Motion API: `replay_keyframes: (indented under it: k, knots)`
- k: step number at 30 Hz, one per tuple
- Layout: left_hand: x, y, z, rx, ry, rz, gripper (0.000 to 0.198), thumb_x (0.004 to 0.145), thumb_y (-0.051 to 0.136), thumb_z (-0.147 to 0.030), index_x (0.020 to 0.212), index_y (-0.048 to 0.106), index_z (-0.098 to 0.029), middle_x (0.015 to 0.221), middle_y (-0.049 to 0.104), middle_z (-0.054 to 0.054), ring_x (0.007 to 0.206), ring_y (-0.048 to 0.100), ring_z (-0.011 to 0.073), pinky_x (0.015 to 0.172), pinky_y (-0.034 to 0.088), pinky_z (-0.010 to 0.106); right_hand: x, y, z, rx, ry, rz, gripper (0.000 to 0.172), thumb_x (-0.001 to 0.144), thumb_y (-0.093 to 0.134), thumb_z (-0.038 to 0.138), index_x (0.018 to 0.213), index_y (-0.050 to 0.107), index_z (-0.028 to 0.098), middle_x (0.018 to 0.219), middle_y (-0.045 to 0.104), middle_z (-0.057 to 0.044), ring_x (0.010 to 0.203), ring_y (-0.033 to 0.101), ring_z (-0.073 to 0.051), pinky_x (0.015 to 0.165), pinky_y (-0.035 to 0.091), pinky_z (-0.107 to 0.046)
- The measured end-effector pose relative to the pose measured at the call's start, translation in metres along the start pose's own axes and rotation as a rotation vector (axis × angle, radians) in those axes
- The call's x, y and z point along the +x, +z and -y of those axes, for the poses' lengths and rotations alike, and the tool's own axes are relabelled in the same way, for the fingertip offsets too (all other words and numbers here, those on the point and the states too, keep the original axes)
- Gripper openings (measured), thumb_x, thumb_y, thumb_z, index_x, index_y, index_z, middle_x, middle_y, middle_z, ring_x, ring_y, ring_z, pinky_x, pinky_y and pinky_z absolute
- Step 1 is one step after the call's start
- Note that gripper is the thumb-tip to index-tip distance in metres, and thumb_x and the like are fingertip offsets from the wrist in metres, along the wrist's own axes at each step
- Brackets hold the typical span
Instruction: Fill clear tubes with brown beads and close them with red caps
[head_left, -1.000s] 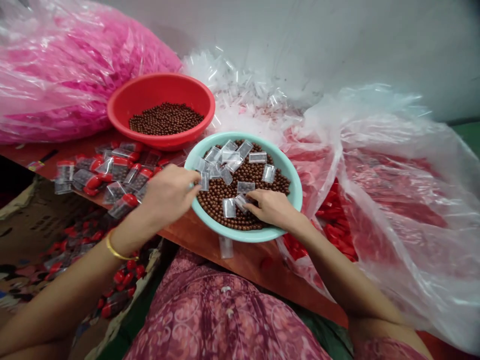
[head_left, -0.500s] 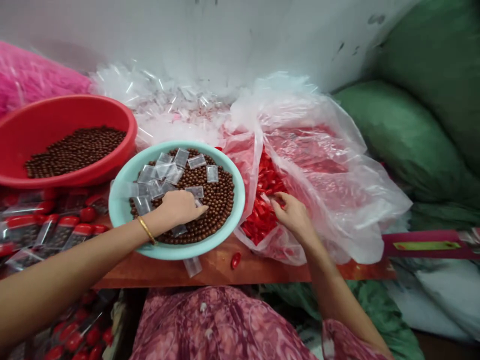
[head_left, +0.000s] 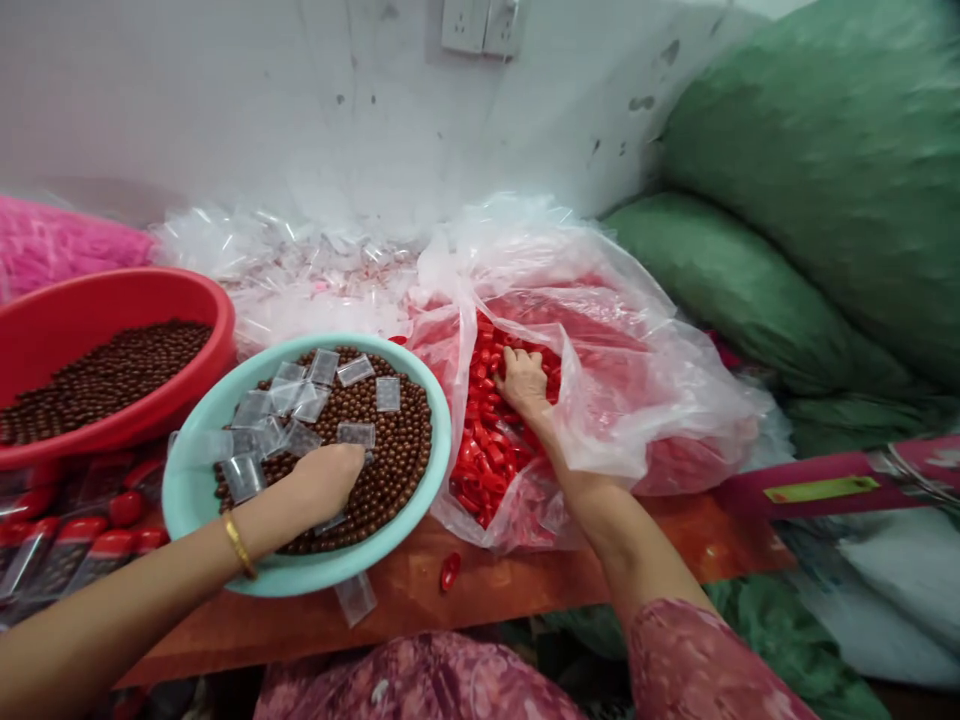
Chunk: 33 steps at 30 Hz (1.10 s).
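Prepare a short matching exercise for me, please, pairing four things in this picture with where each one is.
1. Left hand
2. Right hand
3. Bracelet
4. Power sockets

A. On the wall
B. Among red pieces in the open bag
C. Around a wrist
D. Over brown beads in the light blue bowl

Pairs: 1-D, 2-B, 3-C, 4-A

Basin point(head_left: 441, 440), bag point(head_left: 615, 425) (open) on reddish table point(head_left: 517, 585)

You are in what looks like a small workshop: bulging green sacks point(head_left: 817, 170) are piled by a stained wall point(head_left: 225, 120), an open bag point(head_left: 615, 425) of red plastic parts point(head_left: 487, 455) covers your worktable point(head_left: 525, 585), and basins point(head_left: 444, 440) of brown beads point(head_left: 401, 435) stand near many red-capped containers point(head_left: 67, 550).
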<state>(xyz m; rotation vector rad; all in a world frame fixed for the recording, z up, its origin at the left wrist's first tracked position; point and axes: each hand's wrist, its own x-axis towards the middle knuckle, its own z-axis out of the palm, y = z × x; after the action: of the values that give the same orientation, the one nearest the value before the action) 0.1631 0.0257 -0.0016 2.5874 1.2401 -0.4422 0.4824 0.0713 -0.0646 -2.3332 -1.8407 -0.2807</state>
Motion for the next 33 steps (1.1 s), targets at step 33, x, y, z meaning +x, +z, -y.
replay_keyframes:
  k: [33]
  knots:
    - [-0.012, -0.006, 0.004, -0.326, -0.065, 0.026, 0.046, 0.080, 0.040, -0.011, 0.124, 0.054, -0.016, 0.095, 0.071, 0.011, 0.080, 0.068, 0.0199, 0.067, 0.049, 0.026, -0.028, -0.075, 0.019, 1.254, 0.287, -0.464, 0.008, 0.060, 0.057, 0.025, 0.054, 0.053, 0.027, 0.056, 0.053, 0.001, 0.053, 0.051, -0.017, 0.063, 0.048, -0.040]
